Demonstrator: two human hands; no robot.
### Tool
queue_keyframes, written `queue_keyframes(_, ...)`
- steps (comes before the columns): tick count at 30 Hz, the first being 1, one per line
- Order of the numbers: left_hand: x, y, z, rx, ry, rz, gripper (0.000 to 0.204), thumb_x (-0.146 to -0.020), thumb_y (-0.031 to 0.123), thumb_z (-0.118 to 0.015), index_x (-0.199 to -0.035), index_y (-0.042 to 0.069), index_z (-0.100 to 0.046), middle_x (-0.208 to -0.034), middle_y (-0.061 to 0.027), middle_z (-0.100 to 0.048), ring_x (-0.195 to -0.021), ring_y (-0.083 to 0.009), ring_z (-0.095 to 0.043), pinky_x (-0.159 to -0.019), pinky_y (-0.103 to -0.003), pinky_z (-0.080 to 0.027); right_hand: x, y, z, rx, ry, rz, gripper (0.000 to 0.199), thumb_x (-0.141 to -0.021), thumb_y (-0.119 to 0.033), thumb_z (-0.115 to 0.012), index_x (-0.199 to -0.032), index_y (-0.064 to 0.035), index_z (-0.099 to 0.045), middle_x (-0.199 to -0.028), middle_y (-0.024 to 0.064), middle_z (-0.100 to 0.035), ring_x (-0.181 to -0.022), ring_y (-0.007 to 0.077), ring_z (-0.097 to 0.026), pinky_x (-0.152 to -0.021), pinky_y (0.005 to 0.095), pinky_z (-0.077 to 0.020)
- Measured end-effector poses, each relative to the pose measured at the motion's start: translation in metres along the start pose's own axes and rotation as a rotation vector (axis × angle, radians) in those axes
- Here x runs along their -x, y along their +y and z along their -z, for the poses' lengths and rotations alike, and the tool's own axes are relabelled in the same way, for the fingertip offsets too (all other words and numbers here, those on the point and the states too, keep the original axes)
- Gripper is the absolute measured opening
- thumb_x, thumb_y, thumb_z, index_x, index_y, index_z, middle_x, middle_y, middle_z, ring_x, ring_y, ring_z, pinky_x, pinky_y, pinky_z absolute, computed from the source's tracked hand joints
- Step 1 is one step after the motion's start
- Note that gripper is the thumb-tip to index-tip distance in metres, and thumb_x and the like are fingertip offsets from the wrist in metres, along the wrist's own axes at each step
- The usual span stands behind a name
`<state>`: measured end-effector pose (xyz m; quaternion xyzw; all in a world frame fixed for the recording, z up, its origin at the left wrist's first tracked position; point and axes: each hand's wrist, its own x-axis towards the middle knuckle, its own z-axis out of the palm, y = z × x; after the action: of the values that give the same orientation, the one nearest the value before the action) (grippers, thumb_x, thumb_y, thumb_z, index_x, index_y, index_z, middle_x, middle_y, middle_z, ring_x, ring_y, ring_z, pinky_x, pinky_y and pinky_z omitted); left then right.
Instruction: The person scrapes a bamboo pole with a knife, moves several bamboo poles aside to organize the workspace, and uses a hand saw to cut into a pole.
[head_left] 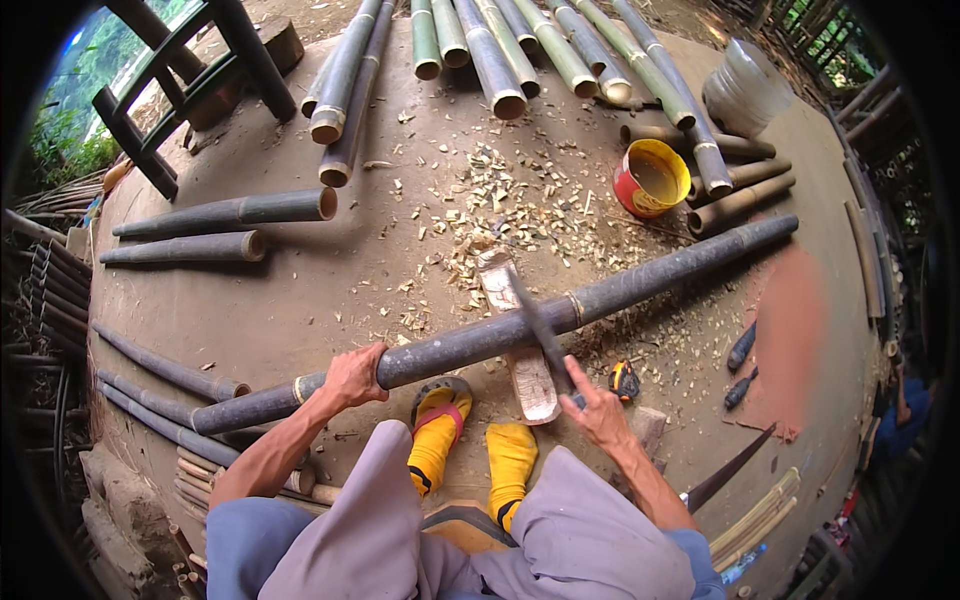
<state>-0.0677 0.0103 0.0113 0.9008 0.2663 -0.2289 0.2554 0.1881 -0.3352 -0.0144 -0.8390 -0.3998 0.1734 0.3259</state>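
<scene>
A long dark bamboo pole (455, 347) slants across in front of my knees, its right end farther away. It rests over a pale, chopped wooden block (532, 385). My left hand (355, 376) is wrapped round the pole, left of the block. In my right hand (597, 404) is the handle of a long-bladed knife (540, 325), somewhat smeared by motion. Its blade crosses over the pole just above the block; I cannot tell whether it touches. Pale wood chips (490, 205) lie scattered beyond the block.
Cut bamboo poles (490, 60) lie at the far side, with more at left (225, 212). A red and yellow bucket (652, 178) holds brownish liquid. A tape measure (624, 381), a saw (728, 470) and dark-handled tools (741, 368) lie at right. A dark frame (170, 85) stands far left.
</scene>
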Motion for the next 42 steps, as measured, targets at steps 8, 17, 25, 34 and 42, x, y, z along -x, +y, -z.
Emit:
queue_keyframes(8,0.001,0.0,-0.017,-0.115,0.229,-0.074,0.061,-0.056,0.023,-0.078,-0.11,0.008,-0.054,-0.098,-0.0109,-0.063,-0.095,-0.0305,-0.063,-0.08,-0.044,-0.05,0.004,0.006,-0.015,0.115,-0.035,0.309,0.075,-0.091,-0.033,-0.062,-0.153,-0.0132,-0.024,-0.064,0.0065,-0.061,-0.045,0.0133,-0.05,-0.042,0.0331,-0.0458)
queue_keyframes(17,0.005,0.008,-0.027,-0.235,0.351,-0.065,0.065,-0.056,0.018,-0.08,-0.114,0.012,-0.051,-0.097,-0.006,-0.061,-0.094,-0.0258,-0.062,-0.077,-0.044,-0.046,-0.004,0.007,-0.011,0.091,-0.073,0.055,0.071,-0.093,-0.035,-0.057,-0.152,-0.0125,-0.026,-0.067,0.0145,-0.065,-0.048,0.0192,-0.059,-0.048,0.0365,-0.052)
queue_keyframes(25,0.008,0.006,-0.043,-0.293,0.537,-0.103,0.07,-0.053,0.013,-0.081,-0.117,0.01,-0.051,-0.101,-0.0068,-0.06,-0.095,-0.0256,-0.059,-0.081,-0.041,-0.043,-0.001,0.003,-0.005,0.004,-0.073,-0.068,0.072,-0.091,-0.031,-0.06,-0.152,-0.0127,-0.025,-0.091,0.016,-0.071,-0.06,0.0209,-0.066,-0.053,0.0331,-0.0561)
queue_keyframes(34,0.003,0.013,-0.046,-0.332,0.647,-0.126,0.064,-0.06,0.008,-0.076,-0.12,0.009,-0.053,-0.107,-0.0081,-0.06,-0.1,-0.0254,-0.058,-0.087,-0.041,-0.042,-0.003,0.009,-0.004,0.067,0.02,-0.069,0.069,-0.089,-0.029,-0.063,-0.149,-0.0141,-0.033,-0.081,0.023,-0.068,-0.058,0.0356,-0.064,-0.058,0.0459,-0.0505)
queue_keyframes(42,0.002,0.013,-0.028,-0.164,0.381,-0.063,0.065,-0.053,0.011,-0.076,-0.114,0.01,-0.054,-0.102,-0.0081,-0.062,-0.099,-0.0281,-0.06,-0.084,-0.041,-0.045,0.005,0.005,-0.02,0.097,-0.094,0.126,0.067,-0.096,-0.036,-0.052,-0.152,-0.0128,-0.023,-0.084,0.0141,-0.07,-0.049,0.0171,-0.06,-0.042,0.0321,-0.0542)
